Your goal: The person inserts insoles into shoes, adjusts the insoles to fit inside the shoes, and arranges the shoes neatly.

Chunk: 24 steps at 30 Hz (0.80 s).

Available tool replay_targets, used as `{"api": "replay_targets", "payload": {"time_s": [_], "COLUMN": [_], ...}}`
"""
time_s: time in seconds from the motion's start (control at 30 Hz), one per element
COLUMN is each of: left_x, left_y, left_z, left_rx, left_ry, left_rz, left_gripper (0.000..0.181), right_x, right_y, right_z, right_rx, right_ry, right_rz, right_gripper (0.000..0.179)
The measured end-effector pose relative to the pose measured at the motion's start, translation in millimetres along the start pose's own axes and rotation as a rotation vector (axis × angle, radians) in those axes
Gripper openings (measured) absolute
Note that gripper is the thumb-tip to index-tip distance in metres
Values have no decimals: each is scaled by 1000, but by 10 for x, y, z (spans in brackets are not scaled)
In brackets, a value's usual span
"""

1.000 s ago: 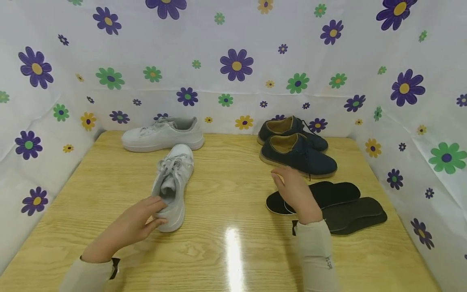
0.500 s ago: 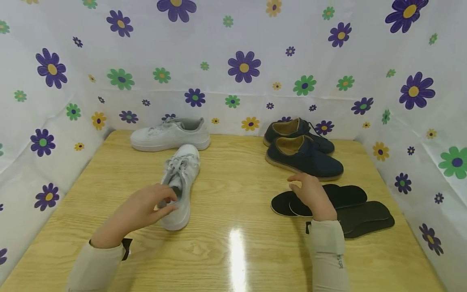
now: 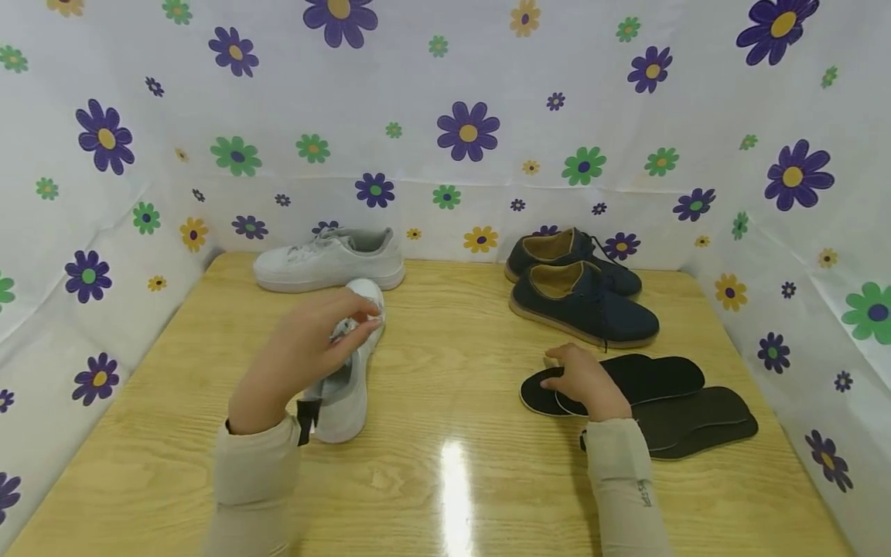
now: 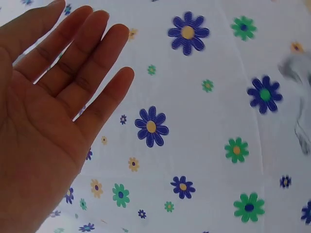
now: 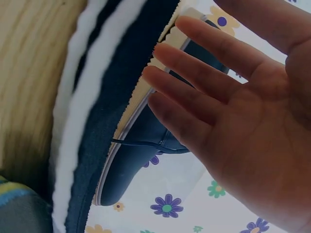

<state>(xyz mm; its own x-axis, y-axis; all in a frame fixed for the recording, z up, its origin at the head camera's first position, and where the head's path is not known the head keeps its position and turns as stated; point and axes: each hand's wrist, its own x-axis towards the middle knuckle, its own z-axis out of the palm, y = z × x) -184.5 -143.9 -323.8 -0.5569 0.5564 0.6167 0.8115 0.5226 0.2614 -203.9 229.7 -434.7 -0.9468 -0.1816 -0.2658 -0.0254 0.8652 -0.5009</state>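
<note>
My left hand (image 3: pixel 309 352) hovers over a white sneaker (image 3: pixel 344 418), hiding much of its middle; its fingers are extended and hold nothing. The left wrist view shows the bare palm of that hand. My right hand (image 3: pixel 590 383) is above the left end of the black insoles (image 3: pixel 657 375), fingers pointing forward. In the right wrist view its fingers are straight, the palm holds nothing, and dark insole edges (image 5: pixel 109 77) show close by. Whether the fingertips touch an insole I cannot tell. Just beyond stands a navy lace-up shoe (image 3: pixel 581 309).
A second white sneaker (image 3: pixel 327 263) lies sideways along the back of the wooden table (image 3: pixel 431 356). Behind the nearer navy shoe is its mate (image 3: pixel 619 278). More dark insoles (image 3: pixel 703 422) lie at the right. A flower-patterned cloth (image 3: pixel 411 85) encloses the back and sides.
My left hand has let go of the sneaker's heel and lifted forward and right over it. My right hand has shifted slightly right and lower over the insoles. The head view has turned slightly left.
</note>
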Motion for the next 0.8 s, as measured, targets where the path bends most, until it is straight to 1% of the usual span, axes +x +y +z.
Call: {"api": "replay_targets", "payload": {"time_s": [0.13,0.27,0.47,0.6,0.73,0.8], "left_x": [89,108,21,6,25,21], "left_y": [60,62,16,-18,-22,-21], "left_z": [77,115,115,89,95,96], "left_rx": [-45,-63,-67,-71,-79,-77], "left_ry": [44,72,74,76,72,70], "left_rz": [12,1,-37,-47,-50,-57], "left_gripper": [16,17,16,14,14,14], "right_x": [11,-8,-49,-33,-21,-17], "right_y": [5,38,49,36,57,61], "right_z": [17,8,7,15,9,2], "right_rx": [-27,-38,-26,-30,-58,-76], "right_ry": [-13,-2,12,15,47,76], "right_rz": [3,18,21,19,-14,-52], "right_gripper": [49,44,37,34,25,19]}}
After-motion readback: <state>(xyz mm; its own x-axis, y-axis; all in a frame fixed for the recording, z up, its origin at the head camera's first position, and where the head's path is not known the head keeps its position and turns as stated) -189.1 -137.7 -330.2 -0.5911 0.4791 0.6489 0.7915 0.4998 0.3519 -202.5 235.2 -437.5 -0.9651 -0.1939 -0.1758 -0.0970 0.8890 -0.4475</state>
